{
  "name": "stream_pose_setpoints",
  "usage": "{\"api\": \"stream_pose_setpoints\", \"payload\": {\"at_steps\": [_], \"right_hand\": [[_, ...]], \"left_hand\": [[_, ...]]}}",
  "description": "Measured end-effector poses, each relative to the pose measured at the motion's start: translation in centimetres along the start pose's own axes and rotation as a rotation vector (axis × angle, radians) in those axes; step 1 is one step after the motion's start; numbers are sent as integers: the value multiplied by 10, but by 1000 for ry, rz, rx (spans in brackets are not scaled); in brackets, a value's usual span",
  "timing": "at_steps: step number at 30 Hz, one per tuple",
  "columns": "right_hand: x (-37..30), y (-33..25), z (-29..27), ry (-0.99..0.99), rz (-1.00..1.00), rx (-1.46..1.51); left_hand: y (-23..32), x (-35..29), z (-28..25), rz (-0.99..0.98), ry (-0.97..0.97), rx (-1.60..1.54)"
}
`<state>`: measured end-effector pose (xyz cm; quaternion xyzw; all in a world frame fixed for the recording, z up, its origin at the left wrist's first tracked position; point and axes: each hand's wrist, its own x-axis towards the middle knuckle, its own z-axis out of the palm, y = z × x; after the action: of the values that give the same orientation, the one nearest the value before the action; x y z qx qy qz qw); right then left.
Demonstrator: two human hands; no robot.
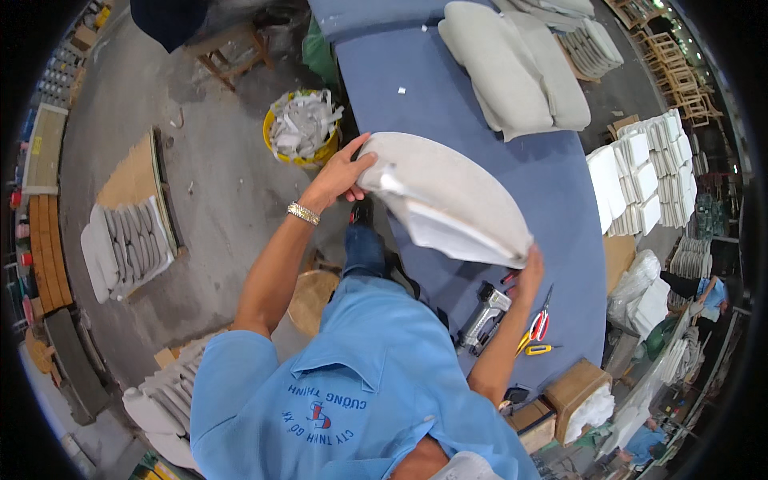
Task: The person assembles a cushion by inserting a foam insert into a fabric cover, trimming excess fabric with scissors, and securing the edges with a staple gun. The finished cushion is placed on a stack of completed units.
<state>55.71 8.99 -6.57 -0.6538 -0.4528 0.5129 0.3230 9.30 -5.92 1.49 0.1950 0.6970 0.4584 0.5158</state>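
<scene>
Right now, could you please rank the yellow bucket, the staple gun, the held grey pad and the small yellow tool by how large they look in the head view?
1. Held grey pad, though it looks nearer the camera
2. Yellow bucket
3. Staple gun
4. Small yellow tool

On my feed, a blue table (560, 216) ran along the right, with thick grey cushions (512, 72) lying at its far end. Small white scraps (402, 90) were scattered there too. Nearer, I saw a stapler (486, 314), scissors (541, 324) and a yellow cutter (539, 350) on its surface. The grey floor (216, 208) I viewed carried a yellow bucket (268, 128), a wooden stool (230, 40) and cardboard (130, 174).
</scene>
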Motion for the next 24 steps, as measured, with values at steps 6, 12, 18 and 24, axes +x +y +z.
{"api": "stream_pose_setpoints", "payload": {"at_steps": [6, 12, 18, 24], "right_hand": [[-11, -123, 4, 245, -707, -794], [-103, -188, 132, -374, -656, -558], [-114, -198, 144, -335, -780, -471], [-137, -147, 138, -436, -813, -159]], "left_hand": [[15, -24, 38, -63, -50, -364], [33, -35, 61, -61, -65, -463], [46, -50, 78, -9, -47, -419], [33, -57, 74, 6, -50, -474]]}}
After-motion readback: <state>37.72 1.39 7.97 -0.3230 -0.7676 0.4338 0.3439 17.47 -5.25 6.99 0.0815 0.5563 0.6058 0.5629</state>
